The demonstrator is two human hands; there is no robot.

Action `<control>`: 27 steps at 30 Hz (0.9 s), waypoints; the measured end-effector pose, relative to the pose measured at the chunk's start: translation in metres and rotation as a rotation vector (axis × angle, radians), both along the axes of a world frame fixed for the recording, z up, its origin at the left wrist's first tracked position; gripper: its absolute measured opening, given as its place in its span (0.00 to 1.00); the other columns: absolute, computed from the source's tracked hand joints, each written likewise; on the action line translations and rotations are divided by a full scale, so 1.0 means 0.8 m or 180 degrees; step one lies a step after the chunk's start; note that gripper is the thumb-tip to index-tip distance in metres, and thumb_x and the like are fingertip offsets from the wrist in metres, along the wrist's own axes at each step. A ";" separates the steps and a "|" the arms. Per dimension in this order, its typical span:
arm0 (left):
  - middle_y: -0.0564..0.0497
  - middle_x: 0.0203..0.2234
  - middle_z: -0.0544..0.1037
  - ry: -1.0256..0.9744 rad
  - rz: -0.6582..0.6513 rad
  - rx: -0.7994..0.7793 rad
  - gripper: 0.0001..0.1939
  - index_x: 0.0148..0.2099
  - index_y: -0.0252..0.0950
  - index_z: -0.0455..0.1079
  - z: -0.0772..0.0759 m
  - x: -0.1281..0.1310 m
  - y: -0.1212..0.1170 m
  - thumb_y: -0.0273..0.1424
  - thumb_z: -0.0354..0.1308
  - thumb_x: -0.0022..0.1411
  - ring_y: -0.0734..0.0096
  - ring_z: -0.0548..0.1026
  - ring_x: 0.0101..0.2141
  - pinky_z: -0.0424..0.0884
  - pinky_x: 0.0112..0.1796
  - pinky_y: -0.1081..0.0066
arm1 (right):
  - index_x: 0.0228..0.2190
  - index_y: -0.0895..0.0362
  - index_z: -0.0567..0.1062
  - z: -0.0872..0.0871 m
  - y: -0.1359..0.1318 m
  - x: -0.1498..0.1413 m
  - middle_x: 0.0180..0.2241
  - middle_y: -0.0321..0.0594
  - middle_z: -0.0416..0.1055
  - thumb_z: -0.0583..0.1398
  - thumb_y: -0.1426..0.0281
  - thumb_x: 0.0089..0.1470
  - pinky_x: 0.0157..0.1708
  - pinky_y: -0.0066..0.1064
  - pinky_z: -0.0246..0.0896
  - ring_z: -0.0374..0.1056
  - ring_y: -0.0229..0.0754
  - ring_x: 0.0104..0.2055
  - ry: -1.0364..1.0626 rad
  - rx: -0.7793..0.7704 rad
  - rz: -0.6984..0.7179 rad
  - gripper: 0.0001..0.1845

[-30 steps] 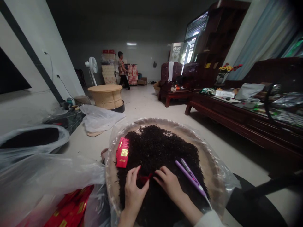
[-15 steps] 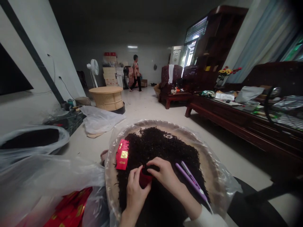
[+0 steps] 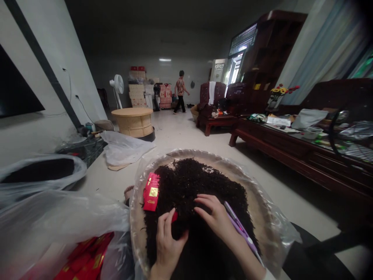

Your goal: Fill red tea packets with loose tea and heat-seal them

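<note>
A wide round woven tray (image 3: 135,221) lined with transparent plastic holds a dark heap of loose tea leaves (image 3: 189,179). My left hand (image 3: 169,241) presses into the near side of the heap, its fingers around a small red packet (image 3: 174,217), which shows only at one corner. My right hand (image 3: 214,217) rests on the leaves beside it, fingers apart and holding nothing. A flat red packet with a gold label (image 3: 151,192) lies on the heap's left edge. A lilac heat-sealing tool (image 3: 240,229) lies under my right forearm, partly hidden.
To the left, a transparent bag (image 3: 37,173) holds dark leaves, and a plastic sheet (image 3: 58,221) covers red packets (image 3: 86,260). A dark wooden bench (image 3: 300,151) runs along the right. A person (image 3: 180,91) walks at the far end of the room.
The small red packet has sunk among the leaves and now shows only a corner. My right hand has shifted onto the heap, over the lilac tool. The far person has walked right.
</note>
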State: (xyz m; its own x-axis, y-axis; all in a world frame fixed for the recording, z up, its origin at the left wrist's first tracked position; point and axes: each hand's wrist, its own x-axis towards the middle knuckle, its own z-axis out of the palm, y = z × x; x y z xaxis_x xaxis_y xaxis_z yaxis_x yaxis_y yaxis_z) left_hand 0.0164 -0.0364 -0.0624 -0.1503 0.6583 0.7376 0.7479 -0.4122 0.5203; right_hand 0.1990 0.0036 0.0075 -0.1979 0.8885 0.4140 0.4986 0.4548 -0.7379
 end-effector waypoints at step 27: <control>0.46 0.31 0.82 -0.3137 -0.1823 -0.2878 0.24 0.42 0.30 0.75 0.025 0.017 -0.007 0.40 0.69 0.44 0.62 0.78 0.29 0.74 0.35 0.65 | 0.44 0.55 0.69 -0.025 0.000 -0.017 0.29 0.35 0.73 0.65 0.66 0.42 0.29 0.31 0.66 0.70 0.40 0.29 0.1519 -0.1112 -0.0010 0.25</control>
